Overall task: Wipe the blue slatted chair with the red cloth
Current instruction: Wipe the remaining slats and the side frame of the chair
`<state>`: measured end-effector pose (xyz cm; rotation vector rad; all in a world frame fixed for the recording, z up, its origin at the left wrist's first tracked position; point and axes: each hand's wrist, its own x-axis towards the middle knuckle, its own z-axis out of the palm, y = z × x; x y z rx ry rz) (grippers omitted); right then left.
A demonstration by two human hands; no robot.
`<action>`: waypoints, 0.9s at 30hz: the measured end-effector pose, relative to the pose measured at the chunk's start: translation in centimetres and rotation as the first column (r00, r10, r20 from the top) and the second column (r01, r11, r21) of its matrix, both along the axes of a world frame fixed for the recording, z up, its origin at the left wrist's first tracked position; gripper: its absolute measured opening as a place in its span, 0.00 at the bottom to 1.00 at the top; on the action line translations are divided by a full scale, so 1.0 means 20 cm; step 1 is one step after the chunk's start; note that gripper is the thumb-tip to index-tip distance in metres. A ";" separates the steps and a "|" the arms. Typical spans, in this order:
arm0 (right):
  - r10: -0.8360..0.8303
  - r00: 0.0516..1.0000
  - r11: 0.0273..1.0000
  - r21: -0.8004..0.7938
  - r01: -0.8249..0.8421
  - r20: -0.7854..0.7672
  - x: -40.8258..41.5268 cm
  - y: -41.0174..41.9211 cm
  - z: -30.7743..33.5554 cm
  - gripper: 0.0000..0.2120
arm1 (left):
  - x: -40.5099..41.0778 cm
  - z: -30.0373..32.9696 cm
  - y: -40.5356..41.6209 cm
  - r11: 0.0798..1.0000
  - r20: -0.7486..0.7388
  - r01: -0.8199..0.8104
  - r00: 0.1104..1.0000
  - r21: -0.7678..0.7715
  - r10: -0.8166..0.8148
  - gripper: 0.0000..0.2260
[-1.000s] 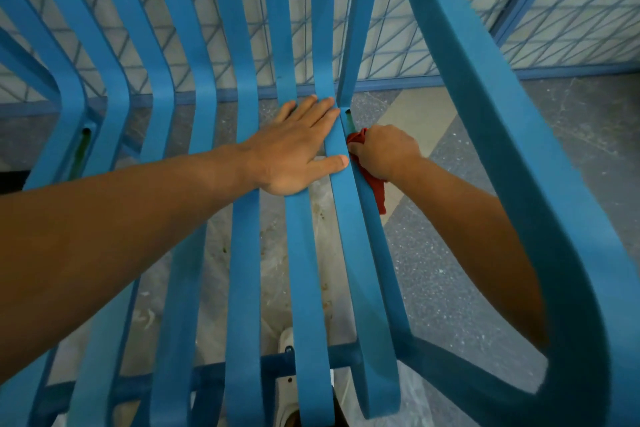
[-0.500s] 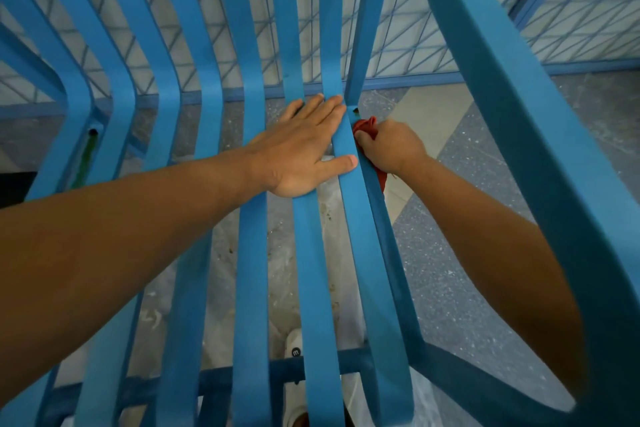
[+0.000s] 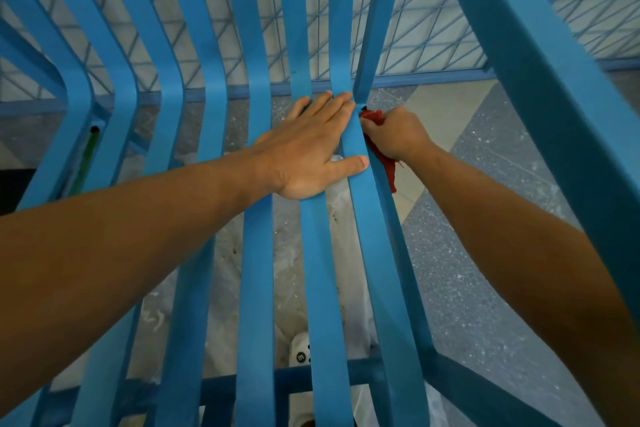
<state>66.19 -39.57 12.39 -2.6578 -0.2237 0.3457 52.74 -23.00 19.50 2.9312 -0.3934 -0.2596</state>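
Note:
The blue slatted chair (image 3: 256, 253) fills the view, its seat slats running away from me and bending up into the backrest. My left hand (image 3: 311, 146) lies flat with straight fingers across the right-hand seat slats, thumb on the outermost one. My right hand (image 3: 394, 132) reaches in under the armrest (image 3: 554, 87) and grips the red cloth (image 3: 384, 156) against the outer edge of the rightmost slat, close to the seat's back bend. Most of the cloth is hidden by the hand and slat; a tail hangs below.
A speckled grey and beige floor (image 3: 485, 253) shows between and beside the slats. A blue wire-mesh fence (image 3: 433, 10) stands behind the chair. White plastic sheeting (image 3: 221, 288) and a white shoe (image 3: 301, 350) lie under the seat. A green stick (image 3: 86, 156) stands at left.
My right hand has slid the red cloth along the rightmost slat's edge, away from me toward the back bend. My left hand stays flat on the slats.

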 end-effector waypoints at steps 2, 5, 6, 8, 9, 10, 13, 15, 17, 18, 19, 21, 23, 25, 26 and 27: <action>-0.002 1.000 1.000 0.007 0.002 0.011 0.05 0.03 0.01 0.27 | 0.00 0.00 0.00 1.000 0.001 0.001 1.000 -0.007 -0.001 0.43; -0.003 1.000 0.999 0.041 0.002 0.024 0.10 0.06 -0.01 0.26 | 0.00 -0.01 0.00 1.000 0.000 0.001 1.000 -0.003 -0.001 0.45; 0.001 1.000 0.999 0.055 -0.003 0.030 0.10 0.06 -0.01 0.24 | 0.00 -0.01 0.00 1.000 -0.001 0.000 1.000 -0.002 0.000 0.45; 0.002 0.999 0.997 0.082 -0.005 0.033 0.12 0.06 -0.02 0.21 | 0.00 0.00 0.00 1.000 -0.010 -0.001 1.000 -0.004 0.001 0.45; 0.004 0.999 0.996 0.086 -0.007 0.033 0.12 0.07 -0.02 0.20 | 0.00 0.00 0.00 1.000 -0.012 -0.001 1.000 -0.007 0.001 0.45; 0.006 0.999 0.996 0.085 -0.009 0.034 0.12 0.06 -0.01 0.19 | 0.00 0.00 0.00 1.000 -0.012 0.001 1.000 -0.008 -0.001 0.45; -0.014 0.998 0.991 0.132 0.006 0.066 0.09 0.07 0.02 0.16 | 0.00 0.00 0.00 1.000 -0.019 0.002 1.000 -0.013 -0.003 0.44; -0.044 0.997 0.978 0.206 0.030 0.065 0.04 0.06 0.04 0.15 | 0.00 0.01 0.00 1.000 -0.017 -0.003 1.000 -0.018 0.002 0.43; -0.045 0.997 0.979 0.202 0.033 0.057 -0.02 0.04 0.07 0.15 | 0.00 0.02 0.00 1.000 -0.019 0.001 1.000 -0.014 -0.001 0.42; -0.035 0.998 0.984 0.178 0.026 0.047 -0.05 0.03 0.08 0.15 | -0.01 0.02 0.00 1.000 -0.022 0.002 1.000 -0.010 -0.002 0.42; -0.019 0.999 0.989 0.149 0.012 0.043 -0.08 0.01 0.08 0.16 | -0.01 0.02 0.00 1.000 -0.023 -0.002 1.000 -0.007 0.002 0.42; 0.016 1.000 0.996 0.091 -0.018 0.020 -0.15 -0.04 0.09 0.15 | -0.01 0.02 -0.01 1.000 -0.023 -0.007 1.000 -0.001 0.007 0.42; 0.034 0.999 0.998 0.049 -0.035 0.018 -0.20 -0.09 0.07 0.17 | -0.01 0.03 -0.01 1.000 -0.022 -0.009 1.000 0.002 0.009 0.42; 0.042 0.999 0.999 0.021 -0.042 0.003 -0.23 -0.11 0.05 0.18 | -0.01 0.03 -0.01 1.000 -0.025 -0.013 1.000 -0.003 0.013 0.42; 0.044 0.999 0.999 0.017 -0.044 -0.010 -0.23 -0.11 0.05 0.18 | -0.01 0.03 -0.01 1.000 -0.026 -0.014 1.000 -0.006 0.014 0.41; 0.045 0.999 0.999 0.016 -0.044 -0.021 -0.22 -0.11 0.05 0.19 | -0.01 0.03 -0.01 1.000 -0.025 -0.013 1.000 -0.006 0.013 0.41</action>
